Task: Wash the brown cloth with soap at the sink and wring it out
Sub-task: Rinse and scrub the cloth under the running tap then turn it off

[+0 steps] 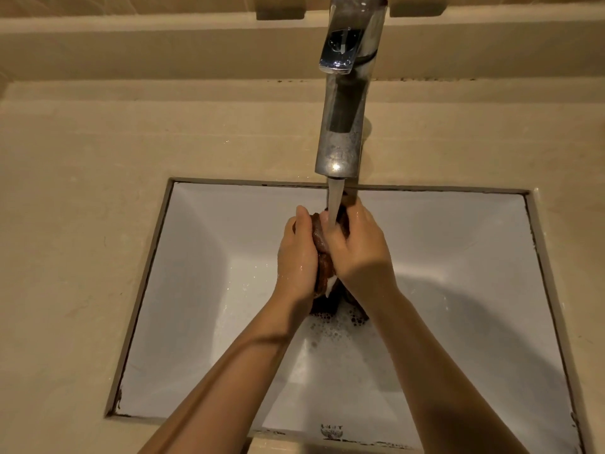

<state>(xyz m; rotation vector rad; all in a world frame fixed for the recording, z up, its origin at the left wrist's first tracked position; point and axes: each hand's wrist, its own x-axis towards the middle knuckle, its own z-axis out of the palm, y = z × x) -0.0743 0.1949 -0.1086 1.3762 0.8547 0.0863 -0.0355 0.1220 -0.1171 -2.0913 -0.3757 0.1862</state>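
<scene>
A person's left hand (296, 253) and right hand (357, 247) close round a bunched, sodden brown cloth (322, 253) at the centre of the frame. The fingers of both are curled about the wad and squeeze it between the palms, directly under the stream of running water (334, 204) from a tall chrome metal tap (343, 109) in the upper middle. The bundle is held above the white rectangular ceramic sink (203, 290), which fills the lower half of the picture and is set into a beige stone counter (82, 191). A patch of white soap suds (330, 326) lies in the basin just below the wrists, and a dab of white foam (331, 285) shows at the cloth's lower end, between the heels of the hands.

The fabric looks soft and limp, heavy with water and probably slick with lather; it should yield to any grip and has nothing fragile about it. For wringing, the surest hold appears to be one fist at each end of the roll, the upper end near the stream and the lower by the foam, so the hands can twist against each other. A loose hold on the soapy middle risks a slip into the basin.
</scene>
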